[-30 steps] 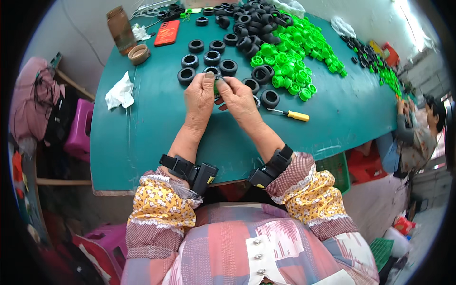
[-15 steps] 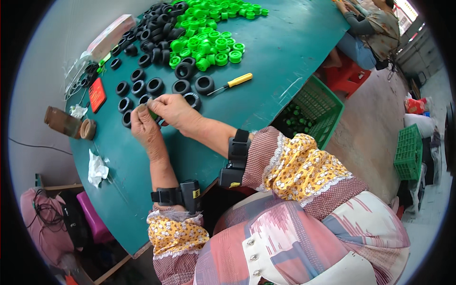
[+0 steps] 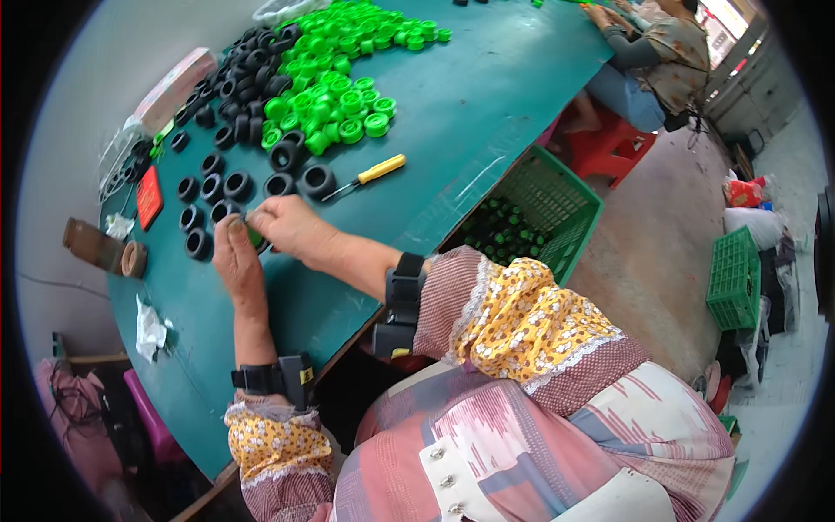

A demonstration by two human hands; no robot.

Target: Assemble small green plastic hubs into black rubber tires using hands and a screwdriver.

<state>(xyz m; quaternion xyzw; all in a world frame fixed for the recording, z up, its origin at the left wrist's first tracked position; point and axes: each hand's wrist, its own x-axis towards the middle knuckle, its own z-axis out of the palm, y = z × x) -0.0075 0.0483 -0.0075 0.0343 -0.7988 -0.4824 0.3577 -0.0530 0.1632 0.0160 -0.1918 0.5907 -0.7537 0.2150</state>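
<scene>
My left hand (image 3: pixel 237 263) and my right hand (image 3: pixel 294 230) meet over the near left part of the table, fingers closed. Between them is a small green wheel hub (image 3: pixel 254 237), mostly covered by the fingers; a dark rim beside it looks like a black tyre, but I cannot tell how the two fit. Several loose black tyres (image 3: pixel 237 185) lie just beyond my hands. To their right rests a screwdriver (image 3: pixel 381 169) with a yellow handle. Farther back are a heap of green wheel hubs (image 3: pixel 335 100) and a heap of black tyres (image 3: pixel 248 78).
A red flat object (image 3: pixel 149 198), a brown jar (image 3: pixel 94 247) and crumpled tissue (image 3: pixel 150 329) lie along the left side of the green table (image 3: pixel 470 104). Against its right edge stands a green crate (image 3: pixel 570 204) holding wheels. Another person (image 3: pixel 665 56) sits at the far right.
The whole view has shifted, so the table and hands appear farther left. My hands stay together on the green hub, with little change in their grip.
</scene>
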